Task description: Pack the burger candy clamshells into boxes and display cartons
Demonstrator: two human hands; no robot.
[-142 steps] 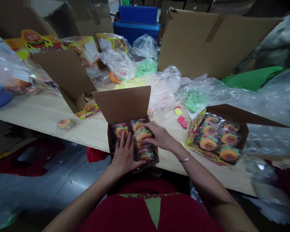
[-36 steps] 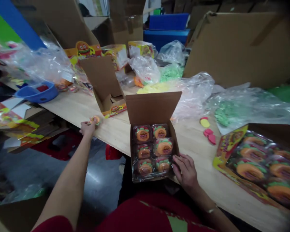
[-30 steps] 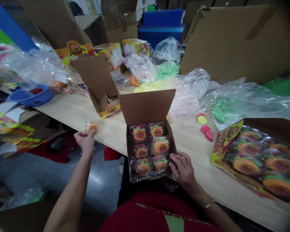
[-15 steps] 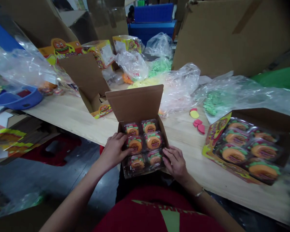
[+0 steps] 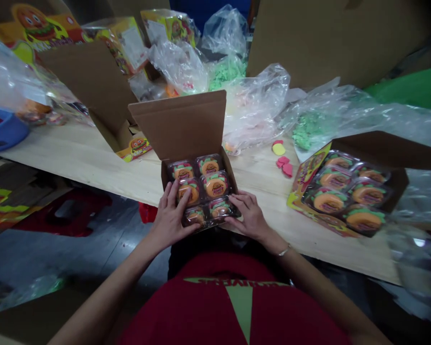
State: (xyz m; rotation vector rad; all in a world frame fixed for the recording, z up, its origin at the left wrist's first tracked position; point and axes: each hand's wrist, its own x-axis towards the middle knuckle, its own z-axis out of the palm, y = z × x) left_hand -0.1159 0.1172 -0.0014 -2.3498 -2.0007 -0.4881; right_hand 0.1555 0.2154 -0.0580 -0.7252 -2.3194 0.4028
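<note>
So we've got an open brown cardboard box right at the near edge of the tabletop, lid standing up at the back. Inside we can see six fake burgers in clear plastic packs, two columns of three, orange printed tops facing up.

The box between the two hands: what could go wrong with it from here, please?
The box seems to reach slightly past the front edge of the table, so it might tip if released. The left hand has fingers on one clear pack; pressing hard might dent it. The lid stands open, so it could fall onto that hand.
</note>
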